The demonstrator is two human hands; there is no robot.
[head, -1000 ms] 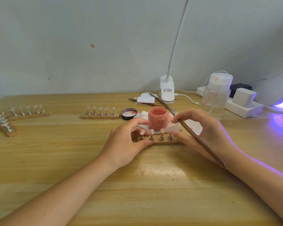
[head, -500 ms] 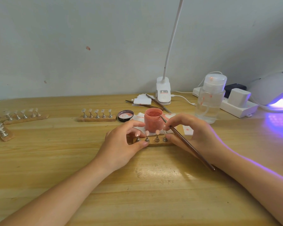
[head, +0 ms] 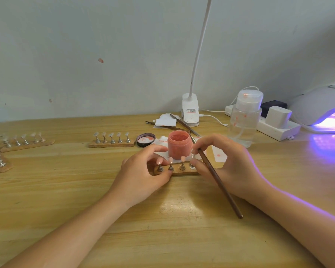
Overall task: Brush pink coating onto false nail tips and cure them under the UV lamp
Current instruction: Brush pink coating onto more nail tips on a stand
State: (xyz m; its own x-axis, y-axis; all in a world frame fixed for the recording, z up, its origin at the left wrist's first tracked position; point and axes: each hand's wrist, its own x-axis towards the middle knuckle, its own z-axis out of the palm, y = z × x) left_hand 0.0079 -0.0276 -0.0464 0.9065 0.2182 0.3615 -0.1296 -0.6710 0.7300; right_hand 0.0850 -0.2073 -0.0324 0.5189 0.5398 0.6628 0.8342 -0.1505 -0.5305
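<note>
Left hand (head: 143, 175): thumb and fingers pinch the left end of the wooden nail stand (head: 179, 171).
Right hand (head: 226, 163): fingertips pinched round a brown brush (head: 219, 180), also touching the stand's right end.
Nail tips (head: 182, 159): pink-coated, upright on the stand's pegs.
Pink jar (head: 179, 145): open, just behind the stand.
UV lamp (head: 325, 109): glowing violet, far right on the table (head: 66, 190).

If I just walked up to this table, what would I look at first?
Probably the bright purple glow from the UV lamp at the far right edge of the table. Next, the open pink jar in the middle, just behind the little wooden strip of pink nail tips that the left hand steadies. The right hand holds a long brown brush over that strip.
</note>
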